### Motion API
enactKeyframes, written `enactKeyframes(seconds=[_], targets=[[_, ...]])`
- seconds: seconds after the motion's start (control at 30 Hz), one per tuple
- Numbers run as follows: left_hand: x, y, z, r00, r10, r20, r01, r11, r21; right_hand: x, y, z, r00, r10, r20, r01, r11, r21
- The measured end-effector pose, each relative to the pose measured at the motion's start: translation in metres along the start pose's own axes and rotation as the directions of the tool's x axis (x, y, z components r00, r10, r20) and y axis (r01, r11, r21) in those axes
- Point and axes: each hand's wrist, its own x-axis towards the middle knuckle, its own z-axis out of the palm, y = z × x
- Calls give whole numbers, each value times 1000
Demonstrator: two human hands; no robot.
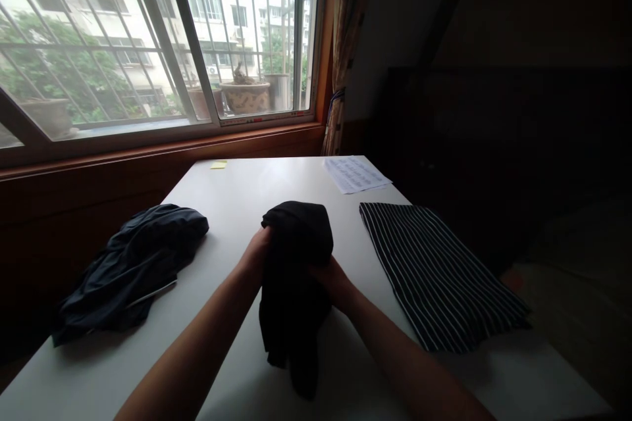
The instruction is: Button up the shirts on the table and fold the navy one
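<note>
A black garment [299,237] hangs bunched between my two hands over the middle of the white table [237,197]; its exact kind does not show. My left hand [260,247] grips it from the left side, the fingers tucked behind and under the cloth. On the right, my right hand [333,276] is closed on the same cloth, its fingers mostly hidden in the dark folds. Loose ends of the garment droop toward the near edge of the table.
A crumpled dark blue garment [138,263] lies at the left. To the right is a flat, folded striped cloth [439,270]. Printed papers [355,174] and a yellow sticky note [218,164] rest near the far edge, below a barred window [148,39] and a tied curtain [340,66].
</note>
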Motion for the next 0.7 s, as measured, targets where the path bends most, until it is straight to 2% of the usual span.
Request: enactKeyframes(seconds=[0.07, 0.13, 0.2, 0.27, 0.37, 0.43, 0.53, 0.6, 0.7], targets=[[-6, -3, -7, 1000, -16, 20, 17, 1000, -22, 0, 2, 1, 995, 3, -95, 1, 999, 50], [-16, -8, -12, 1000, -24, 16, 25, 999, -27, 0, 2, 1, 980, -18, -198, 22, 1000, 18], [-28, -17, -16, 997, -62, 35, 62, 998, -10, 0, 2, 2, 966, -74, -249, 65, 997, -45], [-40, -27, -18, 992, -83, 93, 80, 996, 39, -2, 2, 6, 978, -112, -177, 101, 992, -70], [-52, -42, -22, 992, -23, 127, 5, 990, 140, -10, -1, 14, 992, -95, 85, 99, 994, -48], [-56, -49, -28, 996, 34, 87, -49, 984, 171, -16, -4, 18, 974, -30, 223, 40, 998, -41], [-64, -49, -44, 997, 69, 41, -74, 987, 141, -22, -10, 19, 934, 67, 351, -74, 997, 5], [-71, -40, -60, 997, 72, -2, -71, 990, 118, -22, -12, 15, 921, 23, 389, -35, 999, 23], [-84, -12, -95, 989, 64, -133, -45, 989, 144, -19, -15, 7, 949, -113, 295, 137, 989, -63]])
